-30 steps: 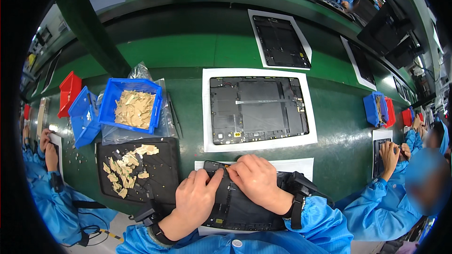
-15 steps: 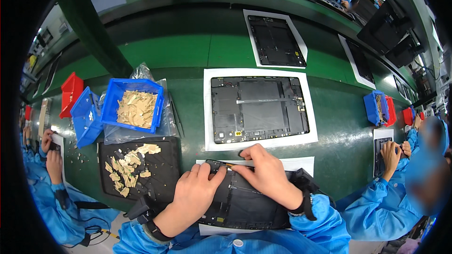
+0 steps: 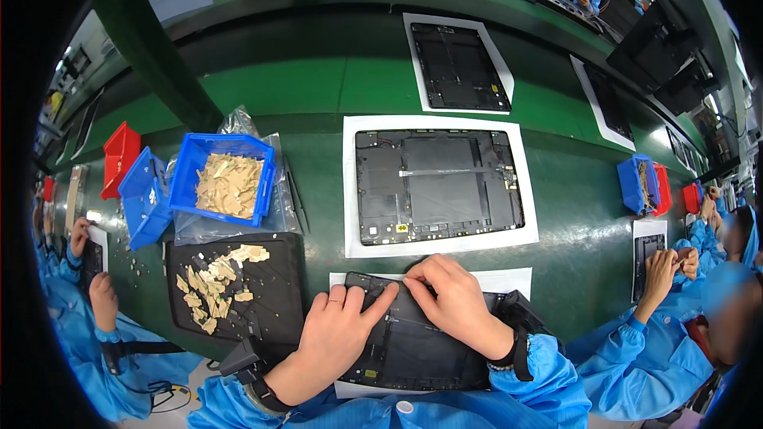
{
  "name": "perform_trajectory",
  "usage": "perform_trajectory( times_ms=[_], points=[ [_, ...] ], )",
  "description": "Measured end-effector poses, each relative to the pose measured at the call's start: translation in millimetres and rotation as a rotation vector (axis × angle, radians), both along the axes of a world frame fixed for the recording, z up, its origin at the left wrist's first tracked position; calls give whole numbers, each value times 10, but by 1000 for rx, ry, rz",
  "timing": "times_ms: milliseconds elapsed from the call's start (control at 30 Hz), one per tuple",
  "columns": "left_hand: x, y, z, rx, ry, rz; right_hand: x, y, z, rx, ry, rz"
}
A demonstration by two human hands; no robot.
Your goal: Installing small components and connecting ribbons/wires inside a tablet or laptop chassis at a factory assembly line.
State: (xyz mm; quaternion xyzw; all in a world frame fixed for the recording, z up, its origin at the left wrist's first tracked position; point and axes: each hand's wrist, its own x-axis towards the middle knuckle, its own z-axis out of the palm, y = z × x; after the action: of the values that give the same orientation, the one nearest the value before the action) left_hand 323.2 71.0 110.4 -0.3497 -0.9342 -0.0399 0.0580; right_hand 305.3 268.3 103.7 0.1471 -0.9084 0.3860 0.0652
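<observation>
Both hands, left hand (image 3: 338,332) and right hand (image 3: 451,298), have slid toward the dark tablet shell's (image 3: 413,345) top edge, fingertips pressed flat, seemingly pinching nothing, probably seating a strip there.

On my green bench (image 3: 310,87) I see a second open tablet back (image 3: 437,184) lying on a white sheet, a blue bin (image 3: 226,183) of tan pieces to its left, a black tray (image 3: 262,290) with scattered tan pieces below it, and a red bin (image 3: 119,157) farther left.
</observation>
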Motion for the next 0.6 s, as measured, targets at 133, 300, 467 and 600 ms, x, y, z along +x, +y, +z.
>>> perform_trajectory(
  times_ms=[133,300,467,600],
  points=[
    [-47,20,93,-42,-89,18,-2,-34,7,9,14,8],
    [15,-36,-54,9,-21,11,-22,-1,8,83,32,26],
    [99,11,-74,-2,69,99,-21,-22,80,101,35,57],
    [45,-49,-108,106,62,46,-133,-123,129,196,80,131]
  ],
)
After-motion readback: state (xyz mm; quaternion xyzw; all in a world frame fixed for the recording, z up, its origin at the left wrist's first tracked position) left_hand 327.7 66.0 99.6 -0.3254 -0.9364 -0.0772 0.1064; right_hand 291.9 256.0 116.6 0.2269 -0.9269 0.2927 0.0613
